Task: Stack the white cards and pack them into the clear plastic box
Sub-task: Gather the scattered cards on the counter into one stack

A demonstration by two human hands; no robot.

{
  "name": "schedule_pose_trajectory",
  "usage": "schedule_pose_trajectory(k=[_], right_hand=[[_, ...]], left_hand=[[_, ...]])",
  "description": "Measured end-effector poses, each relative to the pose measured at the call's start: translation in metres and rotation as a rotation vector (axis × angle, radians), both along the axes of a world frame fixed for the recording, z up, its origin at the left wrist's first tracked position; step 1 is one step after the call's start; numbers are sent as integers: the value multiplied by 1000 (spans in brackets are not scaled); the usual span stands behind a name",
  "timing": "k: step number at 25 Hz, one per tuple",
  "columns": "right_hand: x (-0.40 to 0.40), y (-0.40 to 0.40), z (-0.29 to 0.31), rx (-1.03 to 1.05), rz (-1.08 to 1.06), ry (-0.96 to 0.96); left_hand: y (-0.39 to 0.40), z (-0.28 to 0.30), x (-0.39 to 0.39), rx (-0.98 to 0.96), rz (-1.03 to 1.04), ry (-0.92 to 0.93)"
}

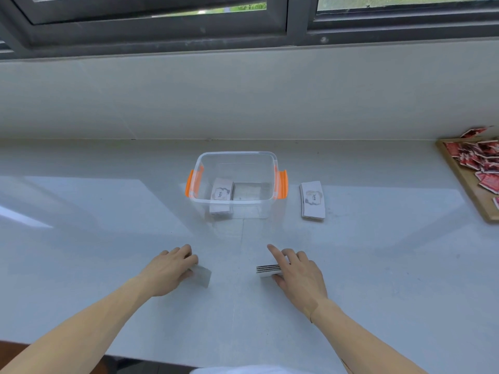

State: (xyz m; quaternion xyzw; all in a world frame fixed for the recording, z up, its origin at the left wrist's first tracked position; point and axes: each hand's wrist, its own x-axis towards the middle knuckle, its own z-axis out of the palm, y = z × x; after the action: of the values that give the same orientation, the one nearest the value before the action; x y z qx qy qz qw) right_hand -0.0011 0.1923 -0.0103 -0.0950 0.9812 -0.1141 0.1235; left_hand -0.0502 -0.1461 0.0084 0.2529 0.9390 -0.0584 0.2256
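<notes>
White cards (267,270) sit in a small stack w/ the right hand (299,276) wrapped round them. Thumb is on the near side, fingers on the far side, pointer finger sticks out straight toward the box. Stack edge pokes out to the left of that hand, low over the table (378,265).

Left hand (168,268) is down on 1 more card (201,276). Fingers are curled over the card's left end, rest of the card shows to the right of the hand. Card looks flat on the table; can't tell if the hand is pinching it or just pressing on it. The 2 hands are apart, w/ bare table between them.

Clear plastic box (236,184) is farther back, about in the middle betw. both hands. No lid on it. It has 2 orange clips (282,184), 1 on each side. Inside, on the left, is a card stack (222,195) w/ the word "love" on top.

Just right of the box, on the table, is 1 more card pile (312,200), also w/ "love" on it.

Far right is a wood tray (464,182) w/ lots of red packets (483,163) on it.

Behind all this is a gray wall & a dark window frame (297,25).
</notes>
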Motion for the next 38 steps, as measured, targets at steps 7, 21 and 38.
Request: schedule_pose_trajectory(k=[7,21,38], right_hand=[[3,2,-4,-65,-10,47],[5,1,-8,-37,0,114],[1,-3,-3,1,-27,95]], left_hand=[[67,-2,1,276,277,-23],[160,-1,9,692,387,-333],[206,-8,23,569,353,-186]])
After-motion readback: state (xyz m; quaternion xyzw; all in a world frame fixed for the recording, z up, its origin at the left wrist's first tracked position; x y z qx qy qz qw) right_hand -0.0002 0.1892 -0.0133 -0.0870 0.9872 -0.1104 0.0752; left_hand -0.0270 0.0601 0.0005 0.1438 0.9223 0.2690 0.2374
